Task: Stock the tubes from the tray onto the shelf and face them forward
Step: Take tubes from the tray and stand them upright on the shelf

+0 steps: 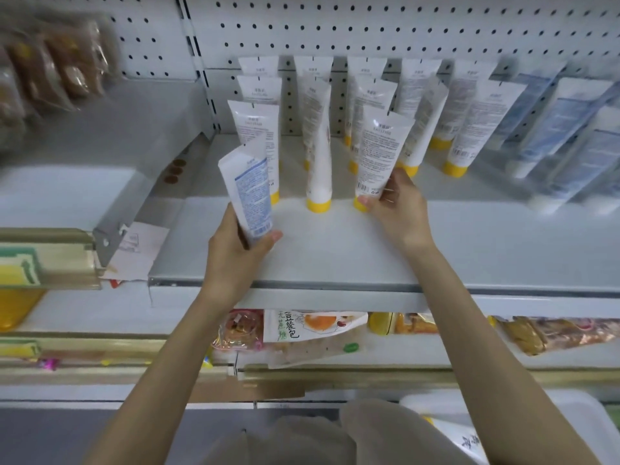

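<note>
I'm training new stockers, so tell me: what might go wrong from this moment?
The right hand grips the front yellow-capped tube; turning it may topple the tilted tube behind it. The left hand holds a blue-printed tube by the yellow-capped rows, while blue tubes sit at the right: it may get misplaced.

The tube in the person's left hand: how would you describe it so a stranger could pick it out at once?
Look at the white shelf below the pegboard, where yellow-capped tubes stand in rows. At the front left of those rows the left hand grips the blue-printed tube, tilted above the shelf. Its printed panel is blue, while its neighbours carry grey print.
</note>
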